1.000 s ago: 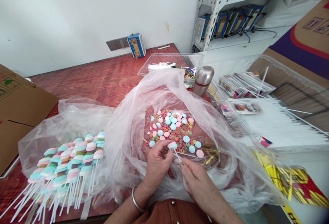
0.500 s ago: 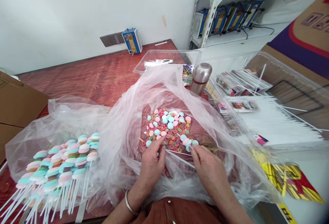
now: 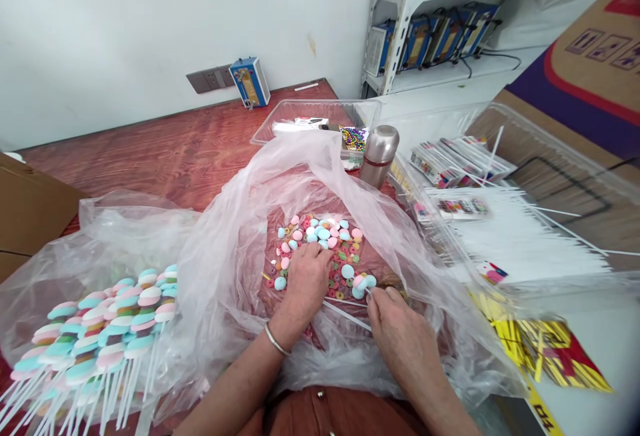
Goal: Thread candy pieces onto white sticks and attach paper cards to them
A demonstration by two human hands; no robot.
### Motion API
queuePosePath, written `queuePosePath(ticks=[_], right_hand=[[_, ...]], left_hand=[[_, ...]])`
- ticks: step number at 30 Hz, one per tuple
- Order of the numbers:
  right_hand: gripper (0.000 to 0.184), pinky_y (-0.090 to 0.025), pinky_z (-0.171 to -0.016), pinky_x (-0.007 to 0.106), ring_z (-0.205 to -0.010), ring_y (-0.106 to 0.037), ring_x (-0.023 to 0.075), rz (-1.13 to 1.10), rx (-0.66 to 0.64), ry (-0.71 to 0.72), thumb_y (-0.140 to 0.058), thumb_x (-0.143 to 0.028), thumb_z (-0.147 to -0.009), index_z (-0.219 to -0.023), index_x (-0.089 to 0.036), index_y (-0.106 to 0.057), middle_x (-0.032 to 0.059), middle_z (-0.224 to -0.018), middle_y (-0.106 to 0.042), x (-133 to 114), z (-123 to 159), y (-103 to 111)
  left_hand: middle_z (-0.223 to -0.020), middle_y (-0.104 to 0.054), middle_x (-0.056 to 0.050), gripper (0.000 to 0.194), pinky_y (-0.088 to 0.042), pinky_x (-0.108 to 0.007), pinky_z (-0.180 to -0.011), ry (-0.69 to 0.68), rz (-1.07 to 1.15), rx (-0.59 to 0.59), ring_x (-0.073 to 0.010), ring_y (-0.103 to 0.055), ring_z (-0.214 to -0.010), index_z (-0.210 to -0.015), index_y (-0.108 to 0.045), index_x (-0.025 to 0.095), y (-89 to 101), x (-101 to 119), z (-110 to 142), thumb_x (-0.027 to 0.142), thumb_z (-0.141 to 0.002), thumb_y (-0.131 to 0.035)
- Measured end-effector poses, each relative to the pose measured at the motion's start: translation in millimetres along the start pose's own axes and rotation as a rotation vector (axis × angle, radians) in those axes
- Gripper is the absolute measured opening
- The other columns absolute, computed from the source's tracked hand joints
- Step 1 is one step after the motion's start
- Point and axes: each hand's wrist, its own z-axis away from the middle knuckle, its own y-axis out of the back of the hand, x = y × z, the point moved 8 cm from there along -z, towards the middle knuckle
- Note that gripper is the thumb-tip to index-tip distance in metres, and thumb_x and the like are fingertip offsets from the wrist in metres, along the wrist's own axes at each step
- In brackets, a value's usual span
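While pinching a thin white stick (image 3: pixel 369 291) in the right hand (image 3: pixel 400 329), fingers narrowed on it, dipping the left hand (image 3: pixel 307 283) into the loose sweets (image 3: pixel 324 233) at the middle of the bench (image 3: pixel 165 163), fingertips bunched down among small coloured rings (image 3: pixel 337 284); hidden there, so impossible to tell whether gripping anything; by the look of it, already done: a thick bunch of filled sticks (image 3: pixel 110 329), laid side by side at the left on cloudy plastic (image 3: pixel 115 223), layered heads toward the wall (image 3: pixel 125 23), bare stems toward the near edge; probably only partway: the stick in the right hand, with pink and blue sweets crowded at its far end, too close to tell threaded from merely touching; unused so far, judging by the stock: plenty of loose sweets and rings, plus bare sticks (image 3: pixel 530 243) heaped in a clear tray at the right; underneath, red wood grain, with more plastic rucked up around the pile; beyond, a steel flask (image 3: pixel 379 156), a blue box (image 3: pixel 250 83) against the white wall beside sockets (image 3: pixel 210 79), and a metal rack (image 3: pixel 400 29) with similar boxes; cardboard at both sides.
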Motion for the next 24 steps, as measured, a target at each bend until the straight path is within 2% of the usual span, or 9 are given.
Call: queuePosePath(ticks=[6,8,10,12,16,20,22,24], right_hand=[[0.022,-0.030,-0.052,0.027,-0.073,-0.069,0.0174,-0.042,-0.003,-0.056,-0.045,-0.029,-0.101,-0.091,-0.022,-0.063,0.0022,-0.090,-0.068,15.2,0.4,6.5],[0.022,-0.030,-0.052,0.027,-0.070,-0.069,0.0175,-0.026,-0.022,-0.087,-0.043,-0.026,-0.101,-0.092,-0.021,-0.064,0.0035,-0.088,-0.070,19.6,-1.4,9.3],[0.022,-0.031,-0.052,0.026,-0.069,-0.069,0.0174,-0.002,-0.032,-0.112,-0.043,-0.024,-0.100,-0.098,-0.021,-0.064,0.0048,-0.086,-0.071,22.6,-3.9,12.8],[0.023,-0.031,-0.052,0.026,-0.068,-0.069,0.0181,0.023,-0.027,-0.128,-0.042,-0.025,-0.100,-0.103,-0.021,-0.064,0.0056,-0.089,-0.071,24.5,-6.6,16.2],[0.025,-0.033,-0.053,0.028,-0.072,-0.071,0.0203,0.044,-0.015,-0.127,-0.039,-0.024,-0.101,-0.104,-0.021,-0.064,0.0061,-0.096,-0.071,26.4,-9.4,18.3],[0.026,-0.036,-0.056,0.028,-0.077,-0.072,0.0214,0.025,-0.008,-0.130,-0.039,-0.024,-0.100,-0.108,-0.020,-0.064,0.0073,-0.095,-0.071,29.2,-8.1,16.3],[0.025,-0.037,-0.056,0.028,-0.077,-0.071,0.0213,0.005,-0.005,-0.127,-0.041,-0.024,-0.100,-0.107,-0.020,-0.065,0.0072,-0.094,-0.071,29.4,-7.0,15.3],[0.024,-0.037,-0.056,0.028,-0.075,-0.072,0.0214,-0.009,-0.012,-0.124,-0.043,-0.025,-0.100,-0.107,-0.021,-0.065,0.0070,-0.093,-0.071,28.8,-6.1,14.3]], left_hand=[[-0.094,-0.063,-0.008,0.012,-0.046,-0.039,-0.083,0.129,-0.116,0.012,-0.0247,-0.057,-0.092,-0.088,-0.066,0.019,19.4,-23.0,7.2,0.019,-0.091,-0.054],[-0.097,-0.063,-0.010,0.012,-0.046,-0.041,-0.083,0.171,-0.184,0.027,-0.0269,-0.057,-0.094,-0.093,-0.066,0.018,28.3,-29.0,11.9,0.016,-0.089,-0.055],[-0.102,-0.063,-0.010,0.018,-0.046,-0.042,-0.085,0.153,-0.167,0.061,-0.0276,-0.056,-0.097,-0.100,-0.065,0.018,32.8,-25.5,12.3,0.012,-0.086,-0.055],[-0.103,-0.064,-0.009,0.020,-0.046,-0.039,-0.086,0.055,-0.073,0.063,-0.0254,-0.056,-0.098,-0.102,-0.065,0.019,27.9,-10.9,6.7,0.011,-0.087,-0.055],[-0.094,-0.064,-0.006,0.018,-0.046,-0.035,-0.084,-0.148,0.017,-0.040,-0.0219,-0.056,-0.092,-0.095,-0.067,0.020,-1.3,26.4,-15.7,0.014,-0.093,-0.050],[-0.091,-0.063,-0.007,0.014,-0.044,-0.038,-0.082,-0.133,-0.072,-0.146,-0.0240,-0.054,-0.091,-0.090,-0.067,0.019,-27.2,36.9,-37.8,0.019,-0.092,-0.053],[-0.095,-0.063,-0.007,0.012,-0.043,-0.038,-0.083,-0.126,-0.078,-0.163,-0.0242,-0.054,-0.094,-0.092,-0.067,0.020,-30.0,37.1,-41.5,0.019,-0.091,-0.055],[-0.099,-0.063,-0.007,0.011,-0.043,-0.038,-0.083,-0.099,-0.098,-0.135,-0.0245,-0.054,-0.095,-0.095,-0.065,0.020,-24.4,33.2,-40.0,0.018,-0.090,-0.055]])
